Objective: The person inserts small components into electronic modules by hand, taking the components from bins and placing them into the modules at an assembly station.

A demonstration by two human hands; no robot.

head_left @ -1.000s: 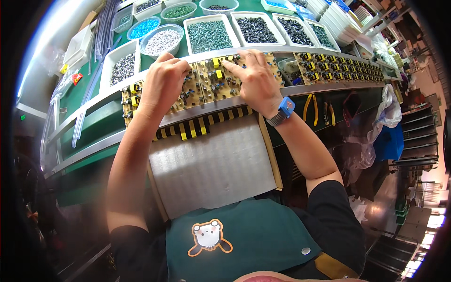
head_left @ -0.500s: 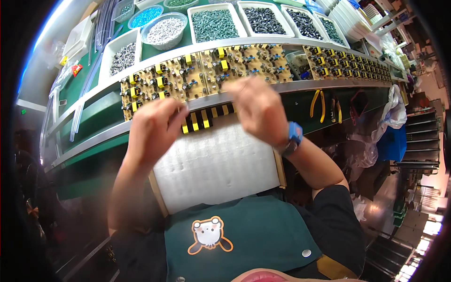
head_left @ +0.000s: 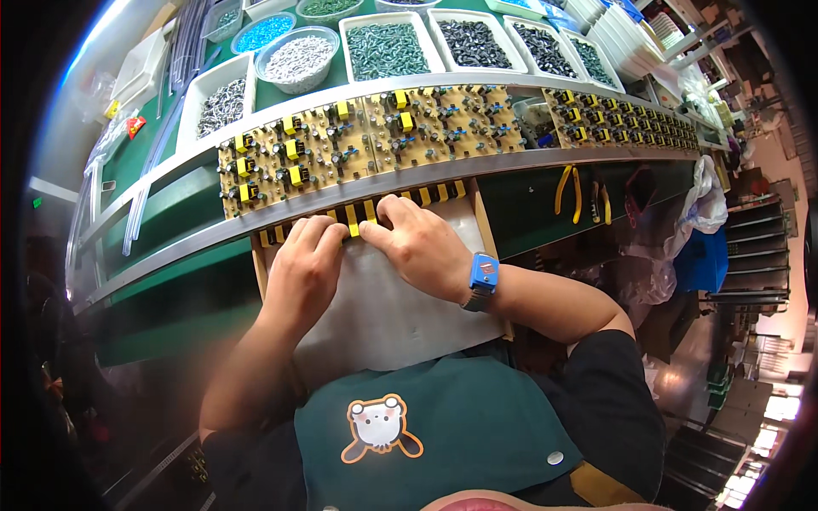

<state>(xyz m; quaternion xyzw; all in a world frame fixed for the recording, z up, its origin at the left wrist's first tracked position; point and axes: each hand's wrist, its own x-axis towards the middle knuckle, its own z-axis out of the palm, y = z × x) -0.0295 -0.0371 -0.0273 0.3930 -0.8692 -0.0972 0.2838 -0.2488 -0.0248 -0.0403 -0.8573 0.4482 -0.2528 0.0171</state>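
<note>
Resting side by side, left hand (head_left: 305, 266) and right hand (head_left: 419, 245) (fingers curled) pinch yellow-black parts (head_left: 351, 215) on the tray (head_left: 400, 315).

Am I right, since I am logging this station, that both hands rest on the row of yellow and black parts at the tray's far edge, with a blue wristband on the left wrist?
Not quite: the head view shows the blue wristband on the right wrist. The rest holds: the left hand and right hand both rest on the row of yellow and black parts at the tray's far edge.
</note>
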